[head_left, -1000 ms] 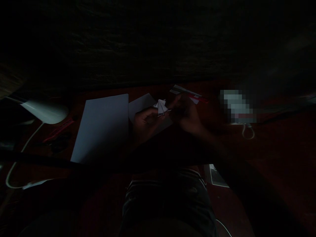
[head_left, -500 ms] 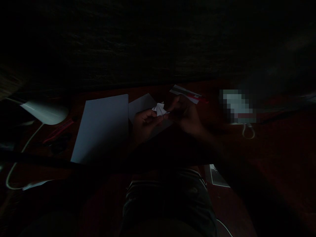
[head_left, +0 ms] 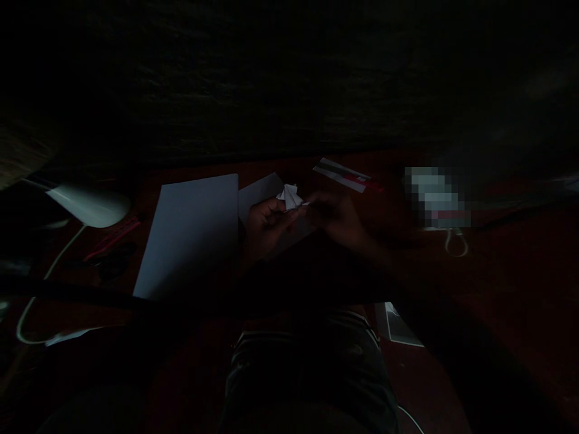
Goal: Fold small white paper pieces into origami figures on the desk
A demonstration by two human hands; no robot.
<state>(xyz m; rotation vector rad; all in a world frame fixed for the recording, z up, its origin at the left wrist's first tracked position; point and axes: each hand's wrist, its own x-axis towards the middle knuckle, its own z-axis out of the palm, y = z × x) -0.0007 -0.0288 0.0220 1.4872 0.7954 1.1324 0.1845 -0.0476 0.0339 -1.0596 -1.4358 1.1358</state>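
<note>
A small white folded paper (head_left: 290, 196) with several pointed creases is held up over the dark red table. My left hand (head_left: 266, 224) is closed on it, thumb and fingers pinching its lower left part. My right hand (head_left: 337, 218) is closed at the paper's right-hand tip, its fingers bent in a pinch. The dim light hides most of the right fingertips. Beneath both hands lies a loose sheet of paper (head_left: 262, 184), partly covered by them.
A large white sheet or pad (head_left: 194, 223) lies left of my hands. Beyond the right hand is a ruler-like strip (head_left: 340, 173) with a red item on it. A white lamp (head_left: 93, 205) with a cable, a red tool (head_left: 115, 236) and dark scissors (head_left: 116, 262) are at the left.
My right hand's raised fingers have come down and closed nearer the folded paper. The left hand keeps its hold. The whole view has shifted slightly.
</note>
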